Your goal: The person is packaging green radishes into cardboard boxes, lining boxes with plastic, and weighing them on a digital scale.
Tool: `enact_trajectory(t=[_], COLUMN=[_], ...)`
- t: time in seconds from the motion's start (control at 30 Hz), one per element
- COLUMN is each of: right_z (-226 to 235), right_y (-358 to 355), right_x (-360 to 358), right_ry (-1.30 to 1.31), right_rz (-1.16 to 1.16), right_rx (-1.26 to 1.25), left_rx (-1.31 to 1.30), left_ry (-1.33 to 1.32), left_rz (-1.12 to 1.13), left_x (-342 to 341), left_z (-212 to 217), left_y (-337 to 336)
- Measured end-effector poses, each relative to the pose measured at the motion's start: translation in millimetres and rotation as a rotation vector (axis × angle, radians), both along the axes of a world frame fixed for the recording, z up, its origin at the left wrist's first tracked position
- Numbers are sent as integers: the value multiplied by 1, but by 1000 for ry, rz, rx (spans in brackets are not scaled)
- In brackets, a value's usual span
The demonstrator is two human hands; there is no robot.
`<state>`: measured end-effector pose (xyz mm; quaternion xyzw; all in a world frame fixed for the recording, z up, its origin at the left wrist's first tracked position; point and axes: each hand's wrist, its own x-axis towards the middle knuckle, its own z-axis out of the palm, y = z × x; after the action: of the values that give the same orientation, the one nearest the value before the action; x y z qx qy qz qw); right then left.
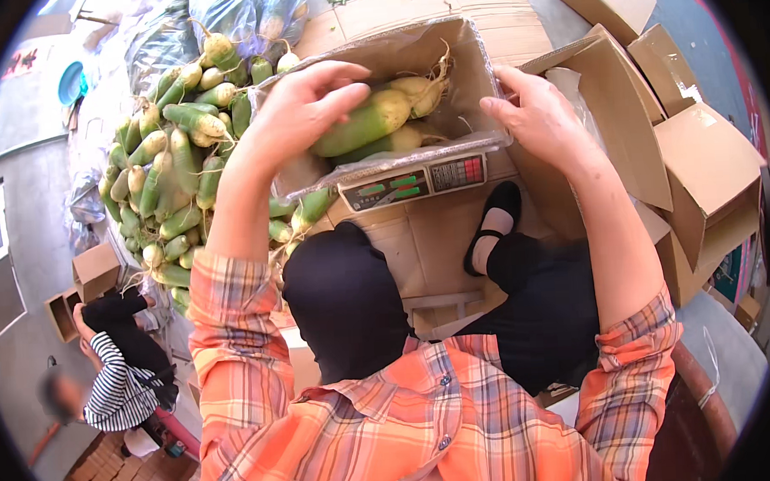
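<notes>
A cardboard box (467,53) lined with clear plastic sits on a weighing scale (412,183) in front of me. Several green radishes (370,119) with pale ends and thin roots lie inside it. Over the box's left side hangs my left hand (312,101), open, fingers apart, close to the largest radish and holding nothing. My right hand (539,110) is at the right rim, its thumb over the inner side and its bent fingers along the edge. Part of that grip is hidden behind the hand.
A big heap of green radishes (185,164) lies to the left, with plastic bags (243,21) behind it. Open cardboard boxes (703,158) crowd the right side. Flattened cardboard (419,230) covers the floor. At the lower left, another person (126,376) in a striped top bends near small cartons.
</notes>
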<state>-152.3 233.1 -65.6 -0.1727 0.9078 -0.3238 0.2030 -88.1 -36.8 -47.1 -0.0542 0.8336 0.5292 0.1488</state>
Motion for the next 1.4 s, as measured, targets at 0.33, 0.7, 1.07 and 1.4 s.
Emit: enact_trajectory(t=[0.33,0.7,1.07,1.4], right_z=[-3,10,-9,-3], right_y=[18,16,27,12], right_x=[-15,-7,-14,-18], right_ry=[136,233,181,19], right_rz=[-53,-3,-45,4], right_rx=[-187,-142,-43,-127], left_rx=[101,140,565,399], left_ry=[209,-18,-305,-570], left_rz=[589,1094,1481,1368], left_x=[122,272,306,346], left_z=[-4,-140,-206,-238], left_y=[-33,-112,-49,-39])
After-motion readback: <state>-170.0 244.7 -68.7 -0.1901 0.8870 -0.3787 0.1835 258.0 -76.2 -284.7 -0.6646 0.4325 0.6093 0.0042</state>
